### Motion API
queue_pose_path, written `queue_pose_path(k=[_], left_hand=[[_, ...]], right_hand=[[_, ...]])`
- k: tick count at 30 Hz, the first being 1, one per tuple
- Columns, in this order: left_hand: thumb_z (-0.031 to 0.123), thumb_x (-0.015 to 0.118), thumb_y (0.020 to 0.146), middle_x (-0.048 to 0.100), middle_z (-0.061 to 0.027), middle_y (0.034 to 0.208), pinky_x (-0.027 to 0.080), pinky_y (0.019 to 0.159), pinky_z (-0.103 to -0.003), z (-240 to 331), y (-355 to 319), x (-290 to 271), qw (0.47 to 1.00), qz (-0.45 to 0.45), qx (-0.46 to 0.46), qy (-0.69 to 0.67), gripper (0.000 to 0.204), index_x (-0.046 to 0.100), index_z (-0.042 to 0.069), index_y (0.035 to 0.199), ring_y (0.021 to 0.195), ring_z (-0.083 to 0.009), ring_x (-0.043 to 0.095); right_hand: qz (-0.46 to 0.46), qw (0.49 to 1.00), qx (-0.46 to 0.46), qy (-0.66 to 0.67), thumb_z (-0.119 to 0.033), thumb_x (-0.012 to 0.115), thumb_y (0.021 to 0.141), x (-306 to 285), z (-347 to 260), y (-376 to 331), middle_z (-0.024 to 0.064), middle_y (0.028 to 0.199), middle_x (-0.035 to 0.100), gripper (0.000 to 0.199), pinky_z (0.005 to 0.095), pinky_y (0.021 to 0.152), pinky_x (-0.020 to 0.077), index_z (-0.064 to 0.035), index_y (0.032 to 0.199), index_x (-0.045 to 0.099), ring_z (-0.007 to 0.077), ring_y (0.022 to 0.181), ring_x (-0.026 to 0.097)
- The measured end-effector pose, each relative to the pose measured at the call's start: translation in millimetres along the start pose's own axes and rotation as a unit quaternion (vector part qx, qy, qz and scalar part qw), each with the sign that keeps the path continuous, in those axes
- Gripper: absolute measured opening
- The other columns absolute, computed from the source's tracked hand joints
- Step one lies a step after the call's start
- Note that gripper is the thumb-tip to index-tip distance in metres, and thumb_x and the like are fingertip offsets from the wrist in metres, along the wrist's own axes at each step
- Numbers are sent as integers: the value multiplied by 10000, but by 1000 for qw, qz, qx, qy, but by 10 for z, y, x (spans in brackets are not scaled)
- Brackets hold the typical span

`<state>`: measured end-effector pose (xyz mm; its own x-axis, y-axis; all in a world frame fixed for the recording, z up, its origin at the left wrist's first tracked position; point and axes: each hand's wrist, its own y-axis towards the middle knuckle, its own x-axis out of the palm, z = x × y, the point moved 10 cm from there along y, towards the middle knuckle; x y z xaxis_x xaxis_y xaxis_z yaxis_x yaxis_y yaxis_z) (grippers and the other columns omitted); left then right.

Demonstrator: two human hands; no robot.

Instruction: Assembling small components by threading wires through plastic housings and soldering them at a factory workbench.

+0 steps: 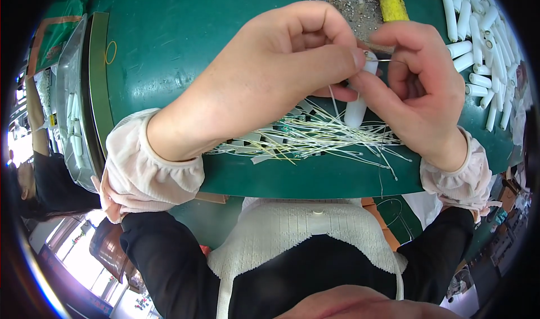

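Dark-green tabletop (163, 43), smooth and slightly glossy, spans the bench. At far left stands a clear plastic tray (82, 150) of white tubes, then a thin yellow elastic loop (111, 52). Next comes the left hand (281, 60), thumb and fingertip pressed together at the upper end of a smooth white plastic tube (355, 112). Below them spreads a tangled heap of thin white and yellowish wires (315, 134) with small green boards. The tube hangs between the hands above the heap's right part, its long axis running from the fingertips down toward the body, tilted slightly left; both hands meet its upper end, neither clearly nearer. Beyond sits a porous yellow sponge (391, 3). The right hand (424, 91) has its thumb against the tube and its fingers curled by a thin, straight strand (383, 60); whether they pinch it, I cannot tell. Far right, rigid white cylinders (478, 43) lie jumbled.
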<state>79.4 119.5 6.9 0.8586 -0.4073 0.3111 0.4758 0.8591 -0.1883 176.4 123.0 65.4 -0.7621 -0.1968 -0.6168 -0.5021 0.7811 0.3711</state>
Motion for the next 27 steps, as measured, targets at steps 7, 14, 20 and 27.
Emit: queue_pose_path(k=[7, 14, 20, 27], left_hand=[[110, 612, 887, 626, -38, 878, 507, 721, -190, -81, 10, -72, 997, 29, -28, -70, 117, 583, 5, 930, 821, -102, 628], [81, 583, 911, 631, -62, 921, 516, 760, -218, -101, -2, -198, 994, 35, -38, -95, 99, 543, 0, 949, 836, -103, 622], [74, 550, 939, 629, -76, 986, 530, 798, -233, -85, 25, -217, 990, 45, -55, -121, 85, 502, 9, 965, 865, -97, 614], [90, 549, 940, 606, -79, 1050, 540, 805, -257, -62, 60, -227, 987, 53, -23, -150, 90, 502, 17, 961, 862, -104, 609]], right_hand=[[-22, 1000, -16, -9, 25, 710, 771, 47, 75, -6, -71, 644, 406, 289, 155, 449, 196, -4, 1038, 602, -21, 520, 305], [-28, 1000, 9, 7, 13, 710, 776, 51, 137, 14, -73, 620, 397, 340, 157, 459, 192, -12, 1087, 574, -18, 528, 306], [-8, 994, 52, 99, -97, 422, 986, -4, 249, 24, -42, 614, 451, 147, 163, 487, 242, 1, 1087, 464, 16, 530, 366], [-19, 987, 65, 144, -112, 437, 988, 53, 302, 4, -38, 606, 451, 137, 165, 471, 234, -9, 1074, 463, 16, 524, 362]])
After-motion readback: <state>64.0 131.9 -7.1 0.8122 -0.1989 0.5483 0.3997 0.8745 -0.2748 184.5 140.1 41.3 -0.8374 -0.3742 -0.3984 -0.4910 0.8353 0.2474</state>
